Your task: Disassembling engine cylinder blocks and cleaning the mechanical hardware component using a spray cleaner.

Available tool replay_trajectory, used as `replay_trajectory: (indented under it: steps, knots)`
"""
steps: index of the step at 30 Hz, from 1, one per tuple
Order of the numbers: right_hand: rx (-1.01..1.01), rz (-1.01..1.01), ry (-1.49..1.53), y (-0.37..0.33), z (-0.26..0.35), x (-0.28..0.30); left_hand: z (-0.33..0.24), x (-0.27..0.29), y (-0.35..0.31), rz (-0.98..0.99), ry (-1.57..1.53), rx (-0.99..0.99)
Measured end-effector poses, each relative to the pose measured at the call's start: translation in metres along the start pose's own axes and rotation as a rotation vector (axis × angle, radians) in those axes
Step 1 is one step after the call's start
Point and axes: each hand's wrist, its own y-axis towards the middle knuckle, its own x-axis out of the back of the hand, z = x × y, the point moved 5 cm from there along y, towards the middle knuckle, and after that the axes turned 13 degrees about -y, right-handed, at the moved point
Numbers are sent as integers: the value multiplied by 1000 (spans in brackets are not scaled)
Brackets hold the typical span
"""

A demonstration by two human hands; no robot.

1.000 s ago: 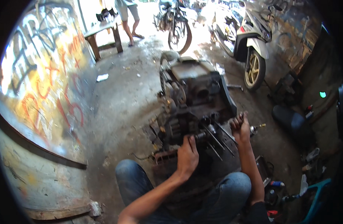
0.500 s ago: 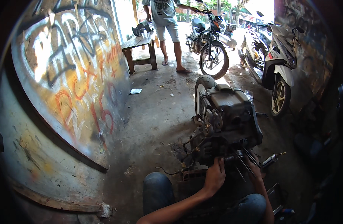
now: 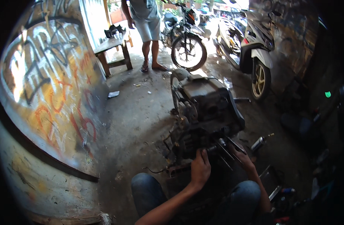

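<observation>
A dark scooter engine unit (image 3: pixel 213 108) with a wheel (image 3: pixel 175 88) at its far left lies on the floor before my knees. At its near side is a metal wrench (image 3: pixel 223 143) with several long arms, one pointing down toward me. The fingers of my left hand (image 3: pixel 200 168) are closed around the wrench's end beside the engine, thumb uppermost. My right hand (image 3: pixel 244 159) is closed at the wrench's right arm, its fingertips partly hidden behind the rods. Deep shadow hides where the wrench meets the engine.
A silver cylinder with a thin tip (image 3: pixel 258 143) lies right of my right hand. Tools including a blue-handled one (image 3: pixel 288 190) lie at lower right. A painted wall (image 3: pixel 48 93) stands left. Ahead are a bench (image 3: pixel 112 47), a standing person (image 3: pixel 147 22), a motorbike (image 3: pixel 187 45) and a white scooter (image 3: pixel 254 45).
My view has turned right and slightly down, so the scene has shifted left and up. Both hands remain at the wrench by the engine. The person's raised arm has left the view.
</observation>
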Motion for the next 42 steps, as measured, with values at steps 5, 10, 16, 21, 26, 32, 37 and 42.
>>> replay_trajectory:
  steps: [5, 10, 16, 21, 26, 32, 37, 42]
  knots:
    - [-4, 13, -49, 1, 17, -10, -2, 6, 1, -40, 6, -29]
    - [-17, -67, -202, -6, 37, 3, 3, -2, 1, -12, -17, -49]
    - [-297, -68, 159, 3, -12, 3, 1, 4, 4, -14, 9, -30]
    - [-260, 32, -211, 5, 21, -2, 9, 9, 7, -33, -58, -68]
    - [-88, 28, -276, 6, -5, 13, 8, 3, 4, -42, -98, -102]
    - [-153, 21, 45, 2, 10, -1, 11, 3, 4, -28, -102, -63]
    - [-335, 8, 224, 1, 31, -11, 11, 7, 5, -6, -116, -27]
    - [-315, -47, 248, 1, 19, -8, 12, 7, 6, -13, -112, -53]
